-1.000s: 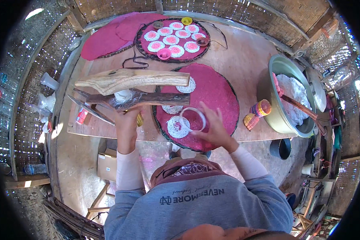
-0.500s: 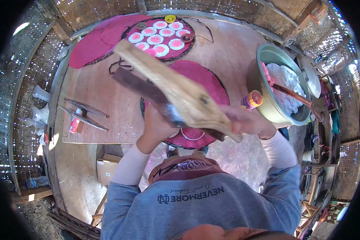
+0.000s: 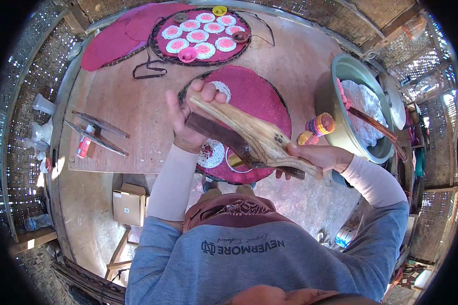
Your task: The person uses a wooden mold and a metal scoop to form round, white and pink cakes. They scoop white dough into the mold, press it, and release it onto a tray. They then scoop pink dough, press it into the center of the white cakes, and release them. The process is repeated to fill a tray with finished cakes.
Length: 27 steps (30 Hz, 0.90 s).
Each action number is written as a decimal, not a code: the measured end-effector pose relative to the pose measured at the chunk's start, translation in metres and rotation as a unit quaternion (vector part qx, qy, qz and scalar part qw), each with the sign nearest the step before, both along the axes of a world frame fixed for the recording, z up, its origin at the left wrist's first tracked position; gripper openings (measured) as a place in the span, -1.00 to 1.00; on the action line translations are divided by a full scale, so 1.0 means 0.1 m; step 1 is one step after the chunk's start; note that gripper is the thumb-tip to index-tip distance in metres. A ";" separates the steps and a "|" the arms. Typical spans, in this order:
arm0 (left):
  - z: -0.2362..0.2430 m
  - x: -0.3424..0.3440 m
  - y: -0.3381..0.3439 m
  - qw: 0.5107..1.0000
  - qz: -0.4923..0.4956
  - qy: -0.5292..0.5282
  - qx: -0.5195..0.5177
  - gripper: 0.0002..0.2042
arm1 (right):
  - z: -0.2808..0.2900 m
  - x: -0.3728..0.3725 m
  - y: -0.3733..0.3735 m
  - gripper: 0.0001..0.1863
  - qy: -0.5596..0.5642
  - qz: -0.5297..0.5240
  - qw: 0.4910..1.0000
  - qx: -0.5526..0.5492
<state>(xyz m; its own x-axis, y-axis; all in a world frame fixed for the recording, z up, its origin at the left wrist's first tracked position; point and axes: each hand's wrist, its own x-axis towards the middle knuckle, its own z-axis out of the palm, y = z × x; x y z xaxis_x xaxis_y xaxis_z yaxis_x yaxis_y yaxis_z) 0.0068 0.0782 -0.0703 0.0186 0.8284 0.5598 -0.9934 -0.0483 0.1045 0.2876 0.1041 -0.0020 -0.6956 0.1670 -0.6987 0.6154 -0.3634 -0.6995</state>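
Observation:
Both my hands hold up what looks like a two-piece wooden press (image 3: pixel 257 133), a pale carved bar lying along a darker one. My left hand (image 3: pixel 188 114) cups its upper left end, fingers curled over the end and thumb held apart. At the lower right end my right hand (image 3: pixel 318 156) is closed round it, thumb on the pale bar. Beneath is a round tray covered in pink cloth (image 3: pixel 267 104). White lacy rounds (image 3: pixel 211 153) lie on it, partly hidden by my hand and the press. A white-rimmed ring (image 3: pixel 239 163) sits near its front edge.
At the back, another round tray (image 3: pixel 163 48) bears several white-and-pink lacy rounds and small bowls. A large green tub (image 3: pixel 348 129) with a white bag stands right, beside a striped woven cylinder (image 3: pixel 320 124). Dark pointed sticks (image 3: pixel 99 124) and a red-and-white tube (image 3: pixel 85 142) lie left.
The press has shifted down and slightly right and is less blurred. My left hand has moved up to its far end, with the palm now showing. Lacy rounds on the near tray have come into view.

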 end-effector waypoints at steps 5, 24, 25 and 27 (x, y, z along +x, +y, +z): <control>-0.34 -0.05 -0.07 0.996 0.026 -0.032 -0.084 -0.68 | -0.20 -0.09 0.06 -0.18 -0.055 0.049 0.995 0.072; -0.50 0.16 -0.05 0.988 0.025 -0.049 -0.142 -0.72 | 0.18 -0.15 0.05 -0.15 -0.166 0.083 0.948 0.259; -0.49 0.13 -0.04 0.987 0.023 -0.061 -0.147 -0.71 | 0.22 -0.19 0.05 -0.14 -0.163 0.090 0.940 0.285; -0.48 0.05 -0.02 0.988 0.018 -0.068 -0.137 -0.70 | 0.09 -0.20 0.05 -0.13 -0.166 0.081 0.937 0.296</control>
